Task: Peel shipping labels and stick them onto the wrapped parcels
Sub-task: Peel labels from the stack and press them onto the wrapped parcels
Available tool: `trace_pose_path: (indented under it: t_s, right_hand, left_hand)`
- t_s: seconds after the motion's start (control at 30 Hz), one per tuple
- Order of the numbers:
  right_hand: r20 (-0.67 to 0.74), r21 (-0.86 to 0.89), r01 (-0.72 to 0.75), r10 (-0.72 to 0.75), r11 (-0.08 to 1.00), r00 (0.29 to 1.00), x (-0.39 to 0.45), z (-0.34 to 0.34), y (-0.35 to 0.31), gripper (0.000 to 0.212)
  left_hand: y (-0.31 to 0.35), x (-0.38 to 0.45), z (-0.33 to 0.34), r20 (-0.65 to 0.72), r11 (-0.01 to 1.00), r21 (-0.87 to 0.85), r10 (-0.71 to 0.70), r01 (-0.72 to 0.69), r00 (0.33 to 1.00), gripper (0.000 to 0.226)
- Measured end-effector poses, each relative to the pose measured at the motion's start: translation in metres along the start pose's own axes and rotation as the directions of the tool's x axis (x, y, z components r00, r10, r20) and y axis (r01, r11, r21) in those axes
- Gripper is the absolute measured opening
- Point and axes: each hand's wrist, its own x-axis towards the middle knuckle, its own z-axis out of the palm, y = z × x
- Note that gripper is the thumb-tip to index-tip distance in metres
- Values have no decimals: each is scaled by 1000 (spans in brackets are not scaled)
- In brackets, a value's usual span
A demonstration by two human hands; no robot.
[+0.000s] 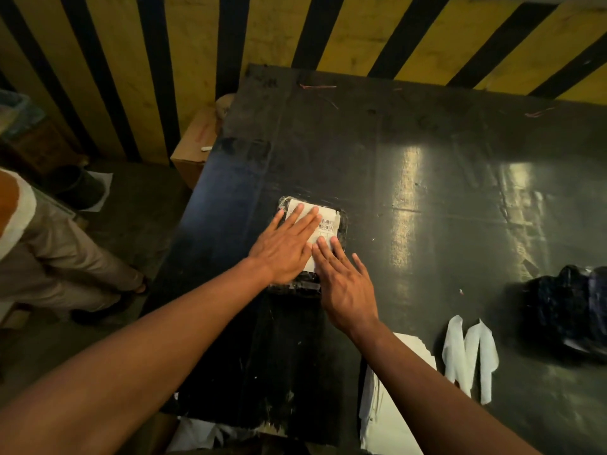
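The left hand and right hand cover much of the label, so only its far part with the barcodes shows; the print is too small to read. They also hide most of the parcel beneath it. Right of the parcel, a dark bundle is blurred and cut by the picture's edge. Nearer than the parcel, white sheets lie partly behind the right forearm and run off the bottom edge. Left of the tabletop, a person is cut off above the waist.
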Motion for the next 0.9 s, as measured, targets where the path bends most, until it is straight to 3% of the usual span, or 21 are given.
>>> trace_pose_path:
  t_s: [0.23, 0.4, 0.5, 0.73, 0.9]
  right_hand:
    - [34, -2, 39, -39, 999, 999, 0, -4, 1, 63]
    - [-7, 12, 5, -4, 1000, 1000, 1, 1, 1, 55]
    - [-14, 14, 10, -10, 1000, 1000, 0, 3, 4, 54]
    - [-42, 77, 35, -32, 996, 999, -1, 4, 3, 55]
    - [-199, 262, -13, 67, 965, 978, 3, 1, 6, 63]
  left_hand:
    - [-43, 8, -3, 18, 993, 11, -121, 121, 993, 66]
    - [-33, 30, -17, 55, 998, 56, -31, 28, 998, 67]
    - [-32, 41, -15, 108, 1000, -12, -6, 8, 994, 68]
    - [-66, 17, -11, 98, 974, -162, -141, 156, 985, 67]
    - [-49, -18, -7, 154, 871, -393, -253, 294, 955, 73]
